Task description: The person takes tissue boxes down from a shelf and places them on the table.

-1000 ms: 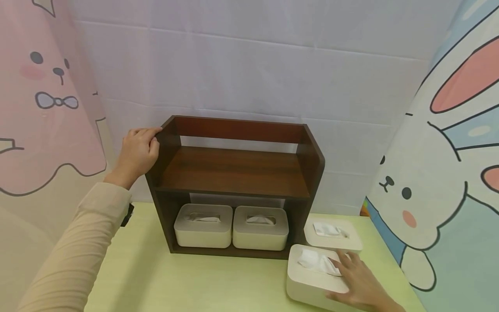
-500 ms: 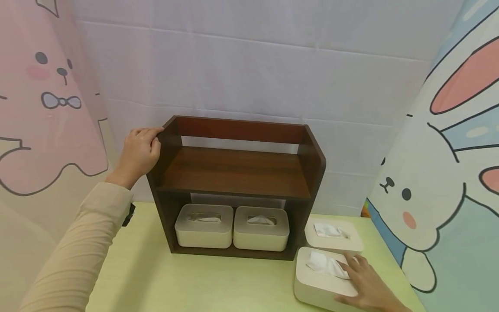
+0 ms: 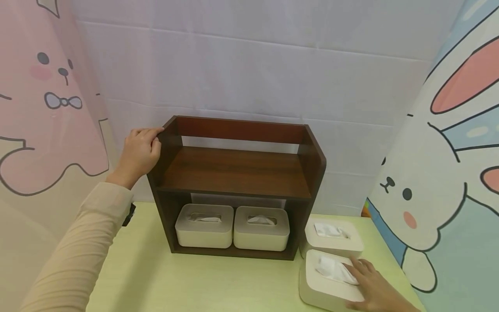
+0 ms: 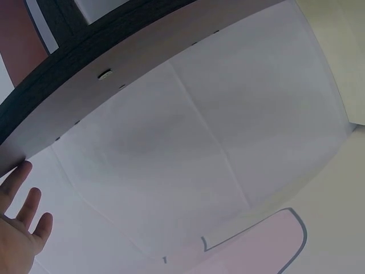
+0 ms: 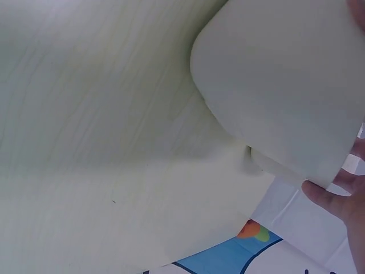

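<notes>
A dark brown two-tier shelf (image 3: 234, 171) stands on the table. My left hand (image 3: 138, 154) rests against the upper edge of its left side panel. In the left wrist view one fingertip meets the panel (image 4: 74, 108), while two other relaxed fingers sit apart from it. My right hand (image 3: 374, 286) spans the right end of a cream tissue box (image 3: 321, 292), fingers at the far edge and thumb at the near one. White tissue (image 3: 337, 271) pokes out of its lid. In the right wrist view the box's pale side (image 5: 279, 85) fills the upper right.
Two similar tissue boxes, a left one (image 3: 204, 238) and a right one (image 3: 261, 241), sit in the lower tier. Another tissue box (image 3: 335, 245) stands just behind the held one, beside the shelf. A white curtain (image 3: 249, 65) hangs behind the yellow-green table (image 3: 202, 286).
My right hand has shifted the front tissue box a little to the right and toward me, in front of the back one. The left hand and shelf have stayed put.
</notes>
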